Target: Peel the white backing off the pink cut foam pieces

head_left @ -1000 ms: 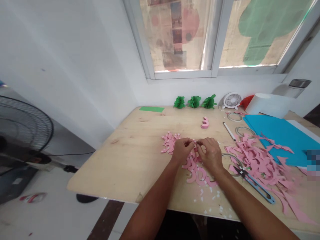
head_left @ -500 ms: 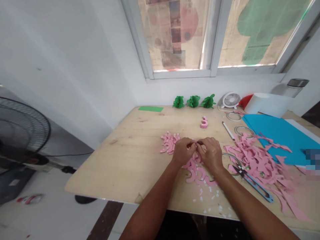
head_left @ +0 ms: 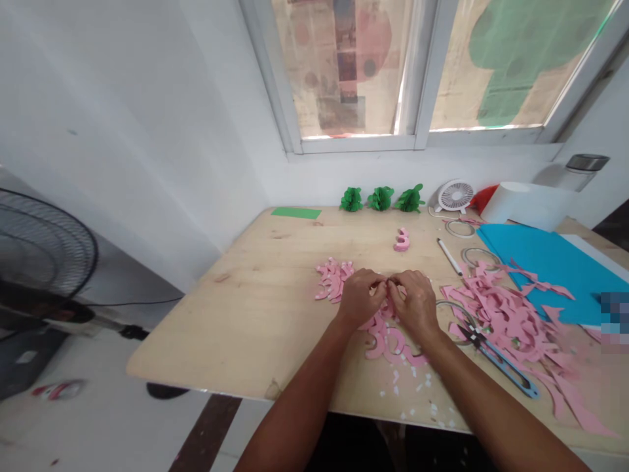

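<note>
My left hand (head_left: 360,299) and my right hand (head_left: 416,303) meet fingertip to fingertip above the wooden table (head_left: 255,314), both pinched on a small pink paper piece that is mostly hidden between them. Curved pink paper cutouts (head_left: 333,280) lie just left of my left hand. More curved cutouts (head_left: 393,346) lie under and in front of my wrists. A small stack of pink pieces (head_left: 402,240) sits farther back.
Pink paper scraps (head_left: 511,321) and blue-handled snips (head_left: 501,362) lie to the right, beside blue paper (head_left: 545,262), wire rings (head_left: 477,256) and a pen (head_left: 449,256). Three green paper balls (head_left: 381,198), a mini fan (head_left: 455,196) and a green card (head_left: 296,212) line the back. A floor fan (head_left: 39,262) stands left.
Both hands have sunk slightly toward the table and stayed pinched together; the fingers shifted a little on the pink piece. Nothing else moved.
</note>
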Tool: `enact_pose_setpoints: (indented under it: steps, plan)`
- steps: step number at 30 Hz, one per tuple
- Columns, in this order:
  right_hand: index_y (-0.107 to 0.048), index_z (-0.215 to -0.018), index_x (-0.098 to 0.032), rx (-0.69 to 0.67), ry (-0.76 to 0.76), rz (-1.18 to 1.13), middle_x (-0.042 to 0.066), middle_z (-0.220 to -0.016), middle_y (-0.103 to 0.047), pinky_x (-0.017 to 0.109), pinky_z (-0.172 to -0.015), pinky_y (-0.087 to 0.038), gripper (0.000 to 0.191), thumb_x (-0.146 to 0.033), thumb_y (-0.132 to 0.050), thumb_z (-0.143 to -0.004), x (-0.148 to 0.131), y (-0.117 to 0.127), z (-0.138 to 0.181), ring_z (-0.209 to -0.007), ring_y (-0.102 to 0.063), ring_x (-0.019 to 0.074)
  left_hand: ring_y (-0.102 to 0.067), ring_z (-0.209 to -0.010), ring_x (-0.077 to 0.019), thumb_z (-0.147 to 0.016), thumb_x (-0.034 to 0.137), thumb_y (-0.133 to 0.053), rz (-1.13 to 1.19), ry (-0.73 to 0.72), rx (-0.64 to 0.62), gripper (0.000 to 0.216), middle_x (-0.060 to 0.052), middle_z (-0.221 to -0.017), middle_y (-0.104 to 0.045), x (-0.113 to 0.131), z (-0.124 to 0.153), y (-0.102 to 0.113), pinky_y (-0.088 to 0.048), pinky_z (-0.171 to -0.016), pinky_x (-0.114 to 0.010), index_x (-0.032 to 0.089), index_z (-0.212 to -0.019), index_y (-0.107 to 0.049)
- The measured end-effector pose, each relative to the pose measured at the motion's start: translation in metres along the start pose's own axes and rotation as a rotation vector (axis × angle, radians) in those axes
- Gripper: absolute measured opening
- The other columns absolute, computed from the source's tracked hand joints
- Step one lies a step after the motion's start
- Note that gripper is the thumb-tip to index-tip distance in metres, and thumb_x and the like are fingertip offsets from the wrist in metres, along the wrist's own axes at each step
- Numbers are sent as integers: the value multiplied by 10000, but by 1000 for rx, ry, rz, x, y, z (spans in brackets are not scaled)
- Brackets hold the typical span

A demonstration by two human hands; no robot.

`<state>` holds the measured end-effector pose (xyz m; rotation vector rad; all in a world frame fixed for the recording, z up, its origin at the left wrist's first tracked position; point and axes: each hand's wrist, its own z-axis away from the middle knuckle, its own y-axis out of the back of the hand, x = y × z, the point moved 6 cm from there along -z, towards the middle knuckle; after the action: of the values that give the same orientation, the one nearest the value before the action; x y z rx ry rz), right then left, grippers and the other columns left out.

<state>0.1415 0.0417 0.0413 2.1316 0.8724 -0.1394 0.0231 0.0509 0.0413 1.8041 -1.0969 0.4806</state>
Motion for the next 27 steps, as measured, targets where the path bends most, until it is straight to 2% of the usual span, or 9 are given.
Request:
enact_pose_setpoints:
  steps: [13, 27]
  plan:
    - [-561, -718, -196, -11, -90, -82, 33, -702, -609, 314, -697, -343, 121, -225, -478, -801, 5, 0, 0, -729, -512, 194, -522, -662, -158, -701, 120, -505, -62, -37, -17, 158, -46, -663, -617, 2, 1, -2, -388, -632, -270, 182, -701, -650]
    - [-559, -716, -196, -18, -98, -93, 29, -701, -601, 316, -702, -355, 114, -247, -496, -797, 6, -1, 1, -725, -509, 191, -525, -650, -136, -705, 120, -500, -93, -45, 2, 147, -30, -643, -607, 2, 1, -2, -400, -626, -251, 166, -674, -637]
